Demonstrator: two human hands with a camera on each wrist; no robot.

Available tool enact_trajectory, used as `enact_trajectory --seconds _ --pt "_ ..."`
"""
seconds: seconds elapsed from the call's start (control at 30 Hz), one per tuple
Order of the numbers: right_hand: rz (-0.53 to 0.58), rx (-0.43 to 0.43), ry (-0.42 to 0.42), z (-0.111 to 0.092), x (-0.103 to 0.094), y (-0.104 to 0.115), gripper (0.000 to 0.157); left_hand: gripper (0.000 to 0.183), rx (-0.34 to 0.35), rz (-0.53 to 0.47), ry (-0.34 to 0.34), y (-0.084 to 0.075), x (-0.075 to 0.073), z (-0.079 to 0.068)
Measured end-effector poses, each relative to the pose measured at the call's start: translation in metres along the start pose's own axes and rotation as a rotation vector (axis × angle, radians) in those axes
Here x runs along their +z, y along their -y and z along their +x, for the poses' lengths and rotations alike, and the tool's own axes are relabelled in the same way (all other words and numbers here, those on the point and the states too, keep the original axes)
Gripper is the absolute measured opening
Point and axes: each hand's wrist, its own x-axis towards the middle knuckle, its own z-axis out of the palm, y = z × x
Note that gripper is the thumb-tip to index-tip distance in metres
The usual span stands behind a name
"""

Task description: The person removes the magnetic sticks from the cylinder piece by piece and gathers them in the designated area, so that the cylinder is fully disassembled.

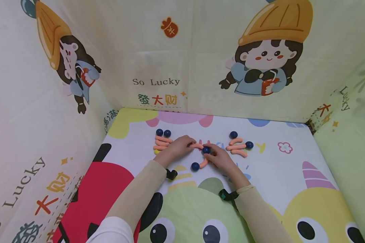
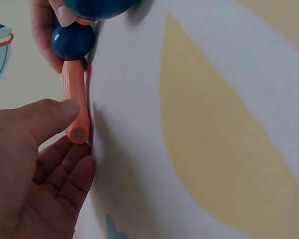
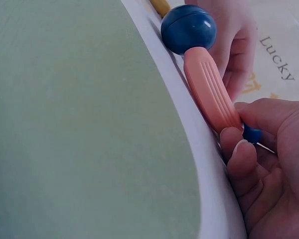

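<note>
My left hand (image 1: 180, 148) pinches a curved salmon-pink magnetic stick (image 2: 75, 94) between thumb and fingers, its round end with a grey disc facing the left wrist camera. The other end meets a dark blue ball (image 1: 205, 150). My right hand (image 1: 221, 158) grips that ball, with its fingertips also against the end of a second pink stick (image 3: 209, 89). This second stick runs from the held ball toward me, and another blue ball (image 1: 195, 166) sits at its near end, close over the printed mat.
Left of my hands lie several pink sticks (image 1: 162, 143), two blue balls (image 1: 163, 133) and a yellow piece (image 1: 156, 152) partly hidden by my wrist. To the right are three pink sticks (image 1: 236, 146) and two blue balls (image 1: 233, 135). Printed cloth walls (image 1: 200, 67) enclose the mat.
</note>
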Motion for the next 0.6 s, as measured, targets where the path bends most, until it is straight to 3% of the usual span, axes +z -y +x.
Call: enact_trajectory --seconds 0.23,0.6 --pt "0.018 0.005 0.01 -0.0009 0.0001 0.0 0.043 0.029 -0.017 -0.013 -0.018 0.0004 0.0039 0.0032" --pt "0.012 0.001 0.01 0.0 0.0009 -0.0005 0.04 0.026 0.018 0.025 -0.01 0.0018 0.0033 0.0045"
